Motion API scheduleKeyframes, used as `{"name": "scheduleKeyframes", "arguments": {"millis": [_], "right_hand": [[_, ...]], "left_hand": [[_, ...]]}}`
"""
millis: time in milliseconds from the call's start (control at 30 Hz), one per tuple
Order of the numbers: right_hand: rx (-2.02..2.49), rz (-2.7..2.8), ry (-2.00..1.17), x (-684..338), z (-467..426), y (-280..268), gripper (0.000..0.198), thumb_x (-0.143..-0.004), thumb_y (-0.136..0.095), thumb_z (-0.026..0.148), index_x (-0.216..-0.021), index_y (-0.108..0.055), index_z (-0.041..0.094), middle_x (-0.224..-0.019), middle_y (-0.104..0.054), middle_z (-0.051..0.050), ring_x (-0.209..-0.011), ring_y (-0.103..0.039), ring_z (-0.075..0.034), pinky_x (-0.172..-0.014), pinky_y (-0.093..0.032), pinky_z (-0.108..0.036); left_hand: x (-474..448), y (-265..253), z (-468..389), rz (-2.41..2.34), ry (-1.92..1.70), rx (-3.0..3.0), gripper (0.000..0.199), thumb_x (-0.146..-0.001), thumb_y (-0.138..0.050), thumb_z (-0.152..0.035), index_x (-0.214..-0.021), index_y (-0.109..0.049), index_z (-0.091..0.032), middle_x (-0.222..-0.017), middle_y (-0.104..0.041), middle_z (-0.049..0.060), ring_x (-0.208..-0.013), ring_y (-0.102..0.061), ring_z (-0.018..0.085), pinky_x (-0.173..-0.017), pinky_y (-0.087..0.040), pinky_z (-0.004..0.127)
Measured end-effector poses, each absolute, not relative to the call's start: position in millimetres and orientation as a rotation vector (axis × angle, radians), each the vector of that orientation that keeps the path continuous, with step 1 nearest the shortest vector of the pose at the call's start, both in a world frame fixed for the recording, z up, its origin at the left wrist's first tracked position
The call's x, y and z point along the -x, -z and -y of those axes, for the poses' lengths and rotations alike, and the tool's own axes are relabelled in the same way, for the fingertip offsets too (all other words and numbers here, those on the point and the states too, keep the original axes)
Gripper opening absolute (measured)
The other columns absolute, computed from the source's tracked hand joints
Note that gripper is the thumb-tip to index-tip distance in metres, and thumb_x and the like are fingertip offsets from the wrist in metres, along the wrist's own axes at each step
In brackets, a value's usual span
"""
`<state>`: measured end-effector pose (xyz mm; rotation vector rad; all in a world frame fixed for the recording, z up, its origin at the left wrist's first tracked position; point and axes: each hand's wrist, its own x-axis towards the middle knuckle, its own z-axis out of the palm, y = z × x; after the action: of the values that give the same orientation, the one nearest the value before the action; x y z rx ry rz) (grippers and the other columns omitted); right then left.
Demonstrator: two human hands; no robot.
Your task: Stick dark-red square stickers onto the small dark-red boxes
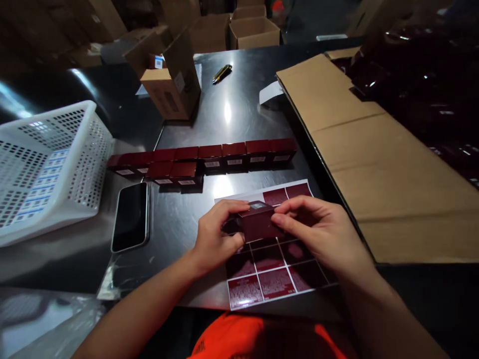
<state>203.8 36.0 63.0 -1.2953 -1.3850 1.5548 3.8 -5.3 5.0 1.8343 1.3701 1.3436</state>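
A small dark red box (258,222) is held up just above a sheet of dark red labels (277,284). My left hand (215,237) grips the box's left side, fingers on top and thumb below. At the right edge of the box, thumb and index finger of my right hand (324,229) are pinched together; whether a label is also between them, I cannot tell. The sheet lies on the metal table, partly hidden by my hands and the box. Beyond it stands a row of similar dark red boxes (234,155), with two more in front, several showing white barcode labels.
At left are a white perforated basket (88,169) holding blue-and-white labels and a phone (130,217). An open carton (170,92) and a yellow-black utility knife (222,74) are farther back. Flat cardboard (374,164) covers the right side, beside shiny dark red wrapped goods (422,85).
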Motion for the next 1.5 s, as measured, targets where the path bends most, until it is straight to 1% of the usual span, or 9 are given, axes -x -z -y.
{"name": "scheduleKeyframes", "arguments": {"millis": [167,300,533,700,933,1067,1167,1367,1500], "right_hand": [[1.417,1.574,-1.259,-205,-33,-58,0.034,-0.076,-0.080,0.047,-0.092,-0.069,0.019,-0.065,-0.062,0.001,-0.051,-0.055,-0.011,-0.046,-0.047,-0.023],[1.471,1.596,-1.021,-211,-39,-53,0.062,-0.065,-0.088,0.049,-0.113,-0.055,0.025,-0.061,-0.046,0.009,-0.049,-0.050,-0.011,-0.046,-0.047,-0.022],[1.132,1.450,-1.751,-214,-53,-43,0.076,-0.067,-0.085,0.050,-0.129,-0.050,0.023,-0.121,-0.057,-0.011,-0.083,-0.063,-0.014,-0.062,-0.055,-0.023],[0.975,1.418,-1.937,-209,-53,-39,0.076,-0.061,-0.091,0.033,-0.130,-0.059,0.024,-0.120,-0.065,-0.008,-0.092,-0.068,-0.019,-0.082,-0.059,-0.033],[1.073,1.589,-1.272,-189,-43,-46,0.072,-0.060,-0.091,0.036,-0.125,-0.062,0.021,-0.118,-0.064,-0.010,-0.100,-0.066,-0.024,-0.080,-0.059,-0.037],[1.279,1.771,-0.800,-175,-40,-58,0.062,-0.061,-0.090,0.044,-0.114,-0.068,0.021,-0.099,-0.062,-0.007,-0.089,-0.064,-0.023,-0.077,-0.058,-0.037],[1.200,1.894,-0.930,-178,-51,-69,0.063,-0.064,-0.089,0.044,-0.118,-0.067,0.022,-0.106,-0.058,-0.007,-0.086,-0.063,-0.020,-0.072,-0.059,-0.033],[1.025,2.152,-0.964,-184,-96,-68,0.043,-0.068,-0.085,0.029,-0.107,-0.070,0.020,-0.105,-0.065,-0.006,-0.082,-0.065,-0.018,-0.071,-0.058,-0.031],[1.001,2.189,-0.749,-150,-122,-46,0.044,-0.069,-0.083,0.026,-0.110,-0.069,0.019,-0.102,-0.069,-0.007,-0.088,-0.066,-0.022,-0.077,-0.058,-0.036]], "left_hand": [[-4,-3,6,-1.376,-1.328,-1.829,0.037,-0.074,-0.076,-0.012,-0.108,-0.064,-0.023,-0.106,-0.072,0.005,-0.098,-0.069,0.018,-0.082,-0.060,0.030],[-5,-3,6,-1.377,-1.307,-1.713,0.035,-0.074,-0.078,-0.017,-0.106,-0.065,-0.023,-0.105,-0.072,0.005,-0.096,-0.070,0.019,-0.079,-0.060,0.030],[-2,-5,1,-1.201,-1.346,-1.561,0.042,-0.070,-0.084,-0.022,-0.107,-0.064,-0.024,-0.107,-0.072,0.005,-0.098,-0.070,0.019,-0.083,-0.060,0.030],[1,-1,-4,-1.125,-1.545,-1.912,0.044,-0.075,-0.077,-0.014,-0.115,-0.061,-0.026,-0.122,-0.065,0.008,-0.113,-0.064,0.022,-0.096,-0.056,0.037],[11,-10,-7,-1.327,-1.523,-2.122,0.072,-0.076,-0.076,-0.024,-0.139,-0.042,-0.024,-0.136,-0.052,0.015,-0.126,-0.053,0.029,-0.104,-0.048,0.052],[14,-11,-5,-1.347,-1.463,-2.257,0.053,-0.086,-0.069,-0.023,-0.134,-0.048,-0.024,-0.118,-0.063,0.010,-0.108,-0.061,0.024,-0.092,-0.054,0.044],[14,-5,-8,-1.333,-1.398,-1.955,0.040,-0.088,-0.065,-0.021,-0.126,-0.054,-0.025,-0.115,-0.067,0.007,-0.103,-0.065,0.021,-0.090,-0.057,0.040],[12,-2,-15,-1.448,-1.469,-1.766,0.052,-0.085,-0.064,-0.018,-0.135,-0.050,-0.023,-0.130,-0.063,0.011,-0.116,-0.063,0.023,-0.095,-0.055,0.043],[2,-11,-2,-1.592,-1.743,-2.105,0.017,-0.082,-0.067,-0.024,-0.098,-0.064,-0.018,-0.081,-0.068,0.006,-0.075,-0.063,0.019,-0.067,-0.052,0.033]]}}
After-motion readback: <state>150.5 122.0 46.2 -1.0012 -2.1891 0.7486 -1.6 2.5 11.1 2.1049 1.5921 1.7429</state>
